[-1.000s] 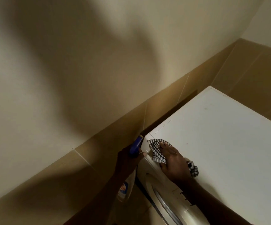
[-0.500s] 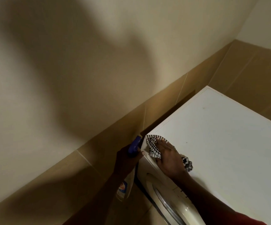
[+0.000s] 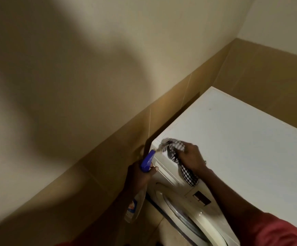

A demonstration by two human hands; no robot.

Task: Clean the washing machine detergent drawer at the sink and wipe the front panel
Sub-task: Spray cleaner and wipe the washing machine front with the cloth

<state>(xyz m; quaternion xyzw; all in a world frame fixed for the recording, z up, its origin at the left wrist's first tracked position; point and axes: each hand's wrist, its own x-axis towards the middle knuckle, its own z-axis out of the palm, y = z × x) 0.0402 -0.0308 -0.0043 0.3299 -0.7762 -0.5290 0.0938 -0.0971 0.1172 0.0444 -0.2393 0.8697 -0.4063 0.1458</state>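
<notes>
Sleeve (image 3: pixel 277 233) in red is nearest the camera. Just past it the round door (image 3: pixel 188 219) of the washing machine (image 3: pixel 242 139) curves under the front panel (image 3: pixel 165 171), which has a small dark window (image 3: pixel 202 197) set in it. Further up, the right hand (image 3: pixel 191 157) has its fingers bunched round a black-and-white checked cloth (image 3: pixel 174 151) and presses it onto the panel's top corner, where it meets the white lid. So I'd say the wipe-down is the step in hand, not the sink bit. The left hand (image 3: pixel 139 176) is wrapped round a spray bottle (image 3: pixel 146 162), with the blue trigger head up beside that same corner and the clear body hanging below. As for the detergent drawer, I can't pick it out for sure — my guess is roughly under the cloth, and no sink is in view. Next move probably calls for dragging the cloth along the panel toward the window, maybe after a squirt — nozzle aimed at the panel, not the tiled wall (image 3: pixel 108 139) behind. The bottle label shows red and blue print, too blurred to read, and no brand is legible on the machine.
</notes>
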